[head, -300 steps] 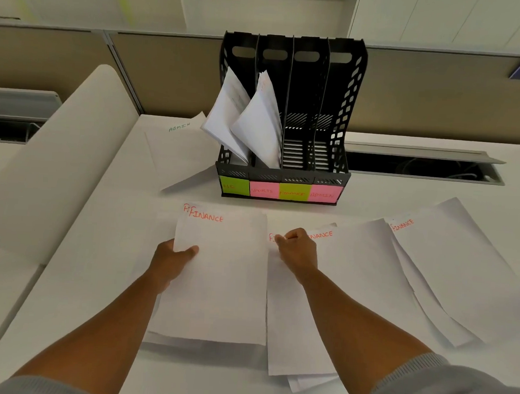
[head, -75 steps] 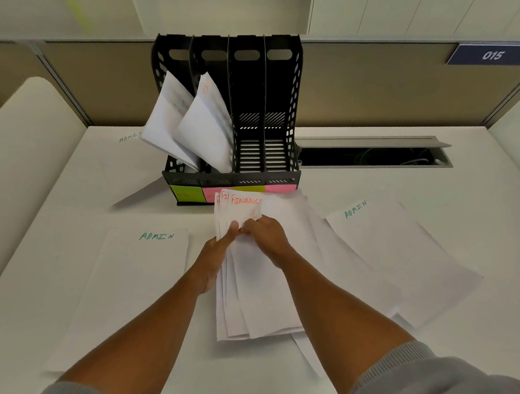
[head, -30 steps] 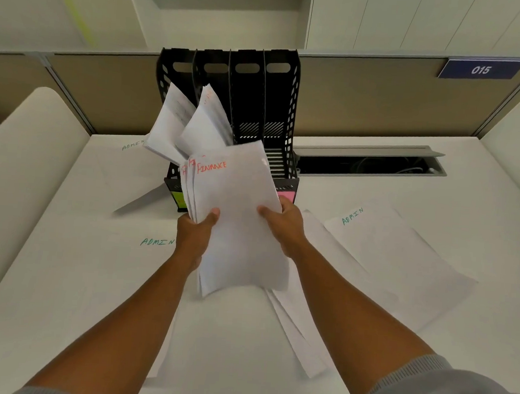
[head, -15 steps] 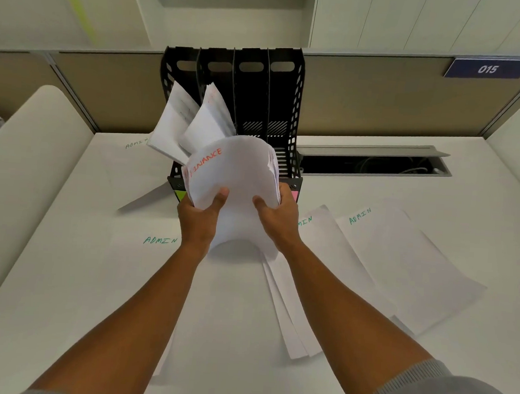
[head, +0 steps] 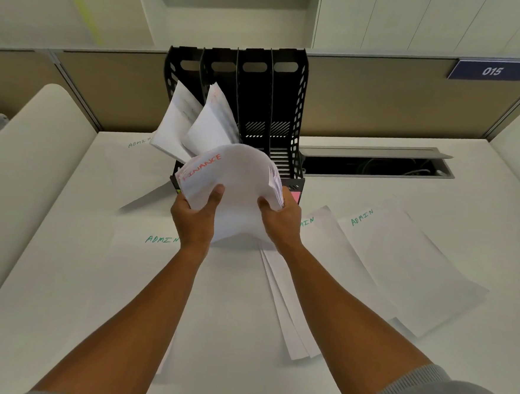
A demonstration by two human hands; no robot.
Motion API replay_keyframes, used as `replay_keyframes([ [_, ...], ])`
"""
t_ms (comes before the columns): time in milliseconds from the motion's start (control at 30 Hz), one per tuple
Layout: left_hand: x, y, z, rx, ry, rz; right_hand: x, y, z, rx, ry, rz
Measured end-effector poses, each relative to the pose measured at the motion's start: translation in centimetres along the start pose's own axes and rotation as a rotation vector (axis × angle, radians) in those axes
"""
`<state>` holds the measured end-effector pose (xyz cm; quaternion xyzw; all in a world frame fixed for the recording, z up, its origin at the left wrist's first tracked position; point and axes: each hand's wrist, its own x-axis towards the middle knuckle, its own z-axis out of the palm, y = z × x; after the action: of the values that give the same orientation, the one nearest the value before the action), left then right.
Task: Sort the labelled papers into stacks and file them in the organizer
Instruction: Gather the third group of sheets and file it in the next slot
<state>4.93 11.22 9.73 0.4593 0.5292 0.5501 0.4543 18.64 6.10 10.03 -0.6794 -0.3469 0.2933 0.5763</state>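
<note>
Head view looks down along two bare forearms that reach forward over the white desk (head: 62,275), grey sleeve cuffs (head: 417,389) showing at the near edge. Just past the wrists, the left hand (head: 194,215) and right hand (head: 281,220) each clamp one side of a thick stack of white sheets headed FINANCE in red marker (head: 232,182), thumbs on the upper face and fingers curled beneath, so the stack bows upward into an arch between them. It is held off the desk, its far edge directly in front of the black plastic four-slot file organizer (head: 253,104). Flat on the desk to the left of the left wrist lies a white sheet marked ADMIN in green (head: 142,281); to the right of the right forearm lie two more overlapping white ADMIN sheets (head: 402,262), with a few plain sheet edges (head: 287,315) fanned out beneath them. Another ADMIN sheet (head: 132,157) lies farther back toward the far left corner, beside the organizer. The organizer stands upright near the far edge; its two left slots hold white papers (head: 196,124) that lean out to the left, while whether its two right slots hold anything cannot be told. A pink label (head: 295,196) shows on its base. Behind it runs a tan partition with a blue 015 plate (head: 492,71).
</note>
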Motion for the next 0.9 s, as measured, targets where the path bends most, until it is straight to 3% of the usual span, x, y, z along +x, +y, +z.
replay_keyframes([
  [267, 0.6, 1.7, 0.7, -0.120, 0.138, 0.151, -0.5, 0.3, -0.4, -0.044, -0.038, 0.045],
  [600, 1.6, 4.1, 1.9, -0.256, 0.240, 0.094, -0.4, 0.5, -0.7, -0.097, -0.069, 0.085],
  [733, 1.7, 4.1, 1.5, -0.244, 0.169, 0.090, -0.3, 0.4, -0.7, -0.060, -0.083, 0.127],
  [900, 0.7, 4.0, 0.8, -0.085, 0.031, 0.249, 0.5, -0.7, -0.4, 0.023, -0.044, 0.122],
])
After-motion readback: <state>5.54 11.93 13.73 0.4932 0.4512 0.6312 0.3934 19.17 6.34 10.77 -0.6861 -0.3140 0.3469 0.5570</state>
